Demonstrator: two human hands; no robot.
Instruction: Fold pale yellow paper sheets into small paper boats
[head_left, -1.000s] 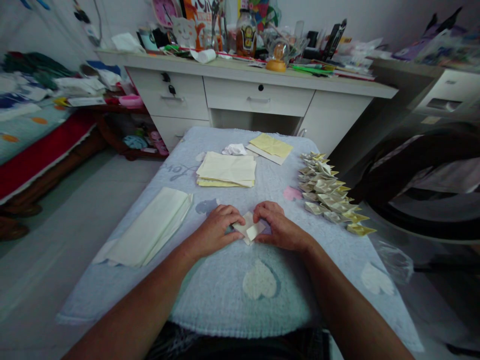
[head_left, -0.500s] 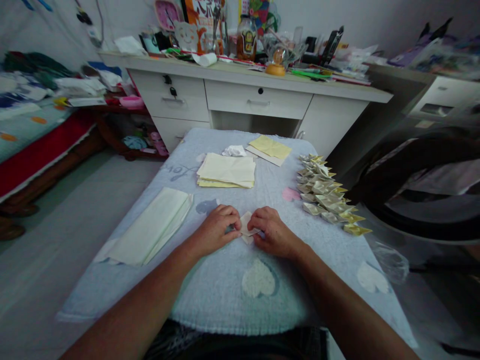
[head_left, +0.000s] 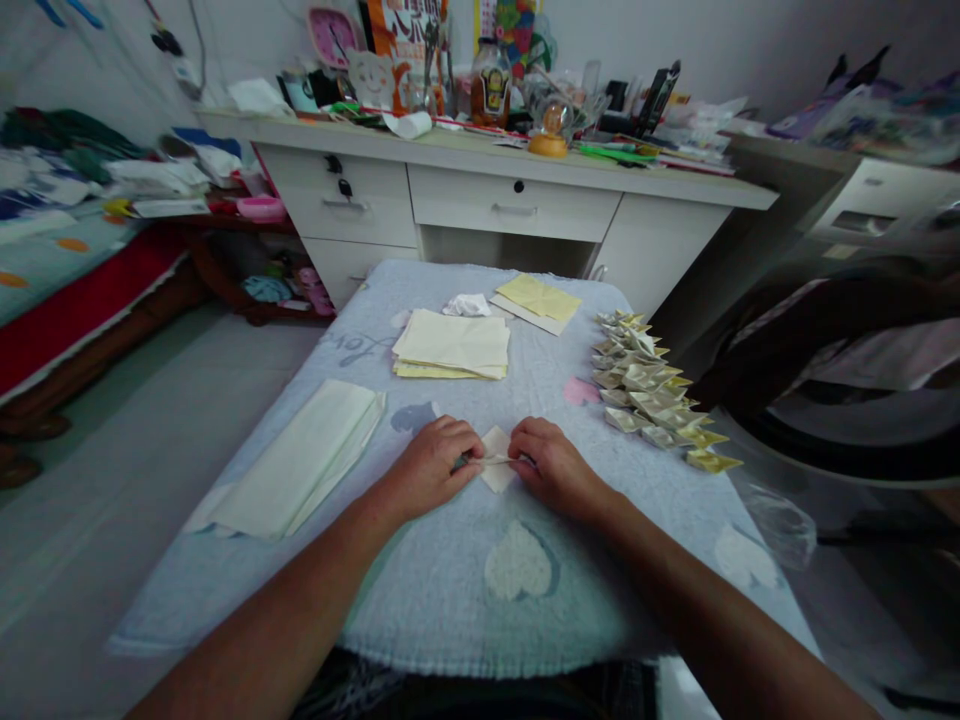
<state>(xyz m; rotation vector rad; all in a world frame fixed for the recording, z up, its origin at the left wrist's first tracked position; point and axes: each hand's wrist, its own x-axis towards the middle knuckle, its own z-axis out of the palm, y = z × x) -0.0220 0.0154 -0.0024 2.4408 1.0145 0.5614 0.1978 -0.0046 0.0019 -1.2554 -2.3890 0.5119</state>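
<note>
1. Paper [head_left: 497, 477], small, cream, folded diamond-shaped, lies between both hands, over blue-grey patterned cloth [head_left: 442, 590].
2. Left hand [head_left: 439, 462]: fingertips pinched on its left side. Right hand [head_left: 555, 465]: same, right side.
3. Judged risk: uneven pull could skew the crease or tear thin layers.
4. Pointed cream-and-yellow folded paper pieces [head_left: 654, 388], beyond right hand's outer side: a sweeping forearm could scatter them.

paper [head_left: 494, 480] between the hands [head_left: 437, 458]
</note>
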